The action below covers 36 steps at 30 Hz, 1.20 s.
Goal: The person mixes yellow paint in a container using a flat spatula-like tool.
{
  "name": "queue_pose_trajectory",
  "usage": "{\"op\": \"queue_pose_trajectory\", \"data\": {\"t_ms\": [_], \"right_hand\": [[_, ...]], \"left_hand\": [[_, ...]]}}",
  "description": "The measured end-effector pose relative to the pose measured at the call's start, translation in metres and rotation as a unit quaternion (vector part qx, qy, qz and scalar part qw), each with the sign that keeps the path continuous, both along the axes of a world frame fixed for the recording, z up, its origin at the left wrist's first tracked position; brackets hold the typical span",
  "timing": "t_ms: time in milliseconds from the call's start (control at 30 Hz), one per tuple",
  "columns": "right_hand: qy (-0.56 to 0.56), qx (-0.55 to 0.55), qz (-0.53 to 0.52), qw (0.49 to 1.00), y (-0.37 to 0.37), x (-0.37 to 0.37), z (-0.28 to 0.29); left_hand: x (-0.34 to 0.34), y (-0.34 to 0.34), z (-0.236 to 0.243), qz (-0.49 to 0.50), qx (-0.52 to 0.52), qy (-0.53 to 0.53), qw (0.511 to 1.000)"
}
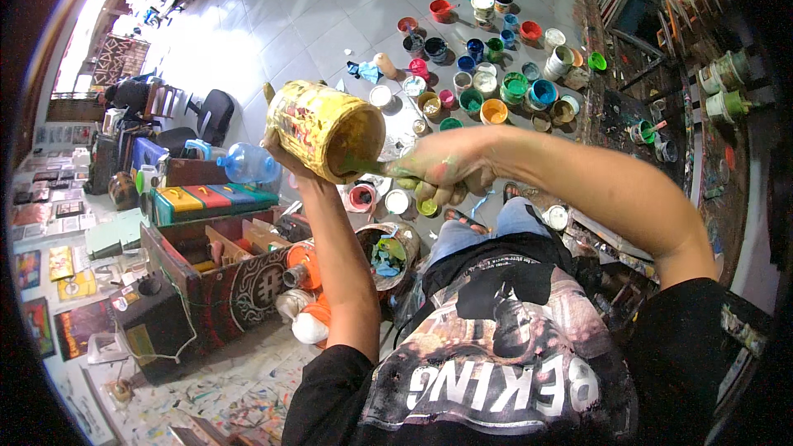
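My left hand grips a yellow, paint-smeared bucket from below and holds it up, tipped on its side. Its open mouth faces right, toward my other hand, and the inside is coated with dark yellowish paint. My right hand, with green and yellow paint on its fingers, is closed around a slim paint-covered tool. The tool's end reaches into the bucket's mouth; what shape that end has is hidden. Below the bucket, on the floor, stand a red-rimmed paint tub and a small white tub.
Many open paint pots, such as a blue one and an orange one, crowd the tiled floor ahead. A waste bin stands by my legs. At left are a wooden crate, a water bottle and a black chair.
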State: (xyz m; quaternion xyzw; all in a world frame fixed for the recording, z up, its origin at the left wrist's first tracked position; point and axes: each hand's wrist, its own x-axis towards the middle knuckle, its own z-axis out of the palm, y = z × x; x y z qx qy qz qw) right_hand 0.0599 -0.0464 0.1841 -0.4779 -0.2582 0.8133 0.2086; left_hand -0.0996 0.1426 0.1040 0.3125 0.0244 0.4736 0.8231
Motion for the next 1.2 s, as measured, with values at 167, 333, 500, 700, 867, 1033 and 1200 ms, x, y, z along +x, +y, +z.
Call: {"op": "queue_pose_trajectory", "data": {"t_ms": [167, 333, 500, 700, 867, 1033, 1200], "right_hand": [[0.301, -0.025, -0.050, 0.952, -0.014, -0.016, -0.037], [0.437, -0.052, -0.135, 0.888, -0.021, -0.040, -0.052], [0.301, -0.001, -0.205, 0.931, -0.032, -0.019, -0.056], [-0.002, 0.071, -0.198, 0.978, -0.039, 0.019, -0.084], [-0.252, 0.172, -0.096, 0.947, -0.044, 0.047, -0.113], [-0.284, 0.145, -0.098, 0.943, -0.060, 0.069, -0.154], [-0.376, 0.148, -0.012, 0.915, -0.079, 0.096, -0.231]], "left_hand": [[-0.001, 0.012, -0.021, -0.049, -0.052, -0.013, 0.997], [0.002, 0.010, -0.015, -0.051, -0.031, -0.032, 0.998], [-0.010, 0.041, -0.035, 0.046, 0.012, 0.058, 0.997], [-0.016, 0.034, -0.056, 0.071, -0.007, 0.126, 0.989], [-0.019, 0.024, -0.090, 0.069, -0.067, 0.137, 0.986], [-0.023, 0.010, -0.151, 0.054, -0.092, 0.204, 0.973], [-0.010, -0.024, -0.212, 0.034, -0.111, 0.285, 0.952]]}}
